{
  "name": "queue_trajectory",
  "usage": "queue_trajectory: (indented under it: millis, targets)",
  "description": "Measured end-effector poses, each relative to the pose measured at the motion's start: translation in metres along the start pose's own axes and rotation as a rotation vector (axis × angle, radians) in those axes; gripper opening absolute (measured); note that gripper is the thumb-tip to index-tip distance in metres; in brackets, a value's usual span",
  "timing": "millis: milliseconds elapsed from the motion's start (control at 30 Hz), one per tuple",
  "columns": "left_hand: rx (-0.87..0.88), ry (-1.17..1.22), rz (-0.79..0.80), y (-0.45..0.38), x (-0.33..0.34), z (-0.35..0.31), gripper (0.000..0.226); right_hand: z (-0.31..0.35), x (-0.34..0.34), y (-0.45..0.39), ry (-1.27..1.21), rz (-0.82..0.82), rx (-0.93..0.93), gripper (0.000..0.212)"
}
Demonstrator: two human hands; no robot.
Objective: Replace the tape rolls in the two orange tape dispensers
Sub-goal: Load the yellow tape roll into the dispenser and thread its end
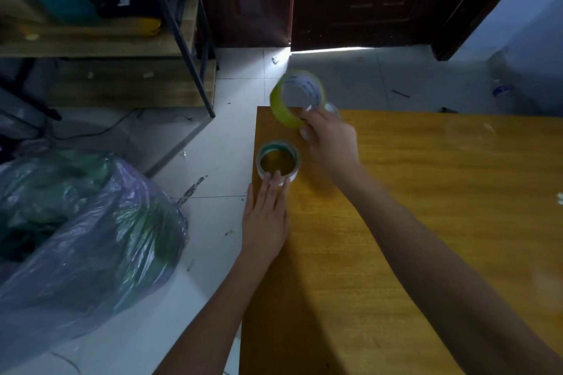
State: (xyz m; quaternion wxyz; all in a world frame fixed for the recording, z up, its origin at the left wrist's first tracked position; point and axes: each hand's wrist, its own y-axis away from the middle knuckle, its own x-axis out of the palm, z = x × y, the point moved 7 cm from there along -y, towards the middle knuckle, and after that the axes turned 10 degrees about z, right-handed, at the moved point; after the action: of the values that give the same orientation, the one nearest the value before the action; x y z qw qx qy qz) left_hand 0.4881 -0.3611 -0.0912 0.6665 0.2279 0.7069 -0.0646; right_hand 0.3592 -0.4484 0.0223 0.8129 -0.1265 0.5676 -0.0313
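Your bench [426, 222] carries a flat roll [277, 161] at its near left corner; no orange dispenser shows here. Your left hand [265, 216] lies open, straight fingers [275, 183] touching that roll's rim. Your right hand [330, 138] pinches a yellow roll [285, 106], tilted in the air over the far corner. Both rolls look light and stiff; hold them by the core, since the outer wrap is likely slick.
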Motion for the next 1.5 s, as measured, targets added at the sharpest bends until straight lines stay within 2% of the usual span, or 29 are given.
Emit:
queue_trajectory:
  millis: [67,133,333,400,467,533,633,700,800,833,900,1000,1067,1167,1267,1333,1500]
  targets:
    - [-0.011,0.000,0.001,-0.017,-0.006,0.003,0.063,-0.010,-0.010,0.019,0.001,-0.088,0.038,0.016]
    - [-0.015,-0.006,0.019,-0.034,-0.012,0.006,0.066,-0.023,-0.013,0.038,-0.011,-0.110,0.096,0.017]
    - [0.004,0.056,0.006,-0.071,-0.026,0.012,0.061,-0.035,0.001,0.082,-0.021,-0.035,0.129,0.023]
    - [0.032,0.144,-0.018,-0.074,-0.031,0.014,0.060,-0.031,0.003,0.087,-0.022,-0.021,0.122,0.024]
    - [0.021,0.393,-0.068,-0.070,-0.044,0.017,0.056,-0.025,0.003,0.091,-0.008,-0.017,0.107,0.022]
    - [-0.062,0.773,-0.113,-0.060,-0.056,0.022,0.050,-0.020,0.003,0.097,0.002,-0.002,0.077,0.022]
    - [-0.206,1.423,0.048,-0.042,-0.054,0.015,0.056,-0.012,0.004,0.112,0.021,0.045,0.044,0.037]
    - [-0.227,1.521,0.161,-0.031,-0.054,0.005,0.052,-0.005,-0.001,0.125,0.040,0.042,0.003,0.036]
    - [-0.233,1.507,0.185,-0.018,-0.060,-0.008,0.044,-0.001,-0.013,0.147,0.044,0.014,-0.028,0.032]
    - [-0.233,1.524,0.187,-0.014,-0.059,-0.012,0.043,-0.005,-0.017,0.156,0.021,0.007,0.018,0.033]
    - [-0.223,1.598,0.212,-0.005,-0.055,-0.026,0.040,-0.018,-0.027,0.176,-0.160,-0.040,0.242,0.038]
    - [-0.208,1.688,0.306,0.005,-0.045,-0.052,0.035,-0.047,-0.025,0.213,-0.862,-0.094,0.755,0.056]
    - [-0.147,1.731,0.396,0.011,-0.039,-0.078,0.027,-0.055,-0.022,0.236,-1.231,-0.096,0.961,0.050]
    - [-0.080,1.748,0.490,0.022,-0.033,-0.118,0.024,-0.068,-0.040,0.269,-1.294,-0.187,1.015,0.031]
    - [-0.034,1.716,0.578,0.036,-0.029,-0.161,0.033,-0.082,-0.059,0.309,-1.302,-0.307,1.061,0.026]
    - [-0.003,1.698,0.623,0.044,-0.028,-0.187,0.028,-0.090,-0.071,0.332,-1.280,-0.342,1.090,0.021]
    - [0.047,1.646,0.684,0.060,-0.026,-0.245,0.034,-0.113,-0.101,0.381,-1.212,-0.394,1.131,0.039]
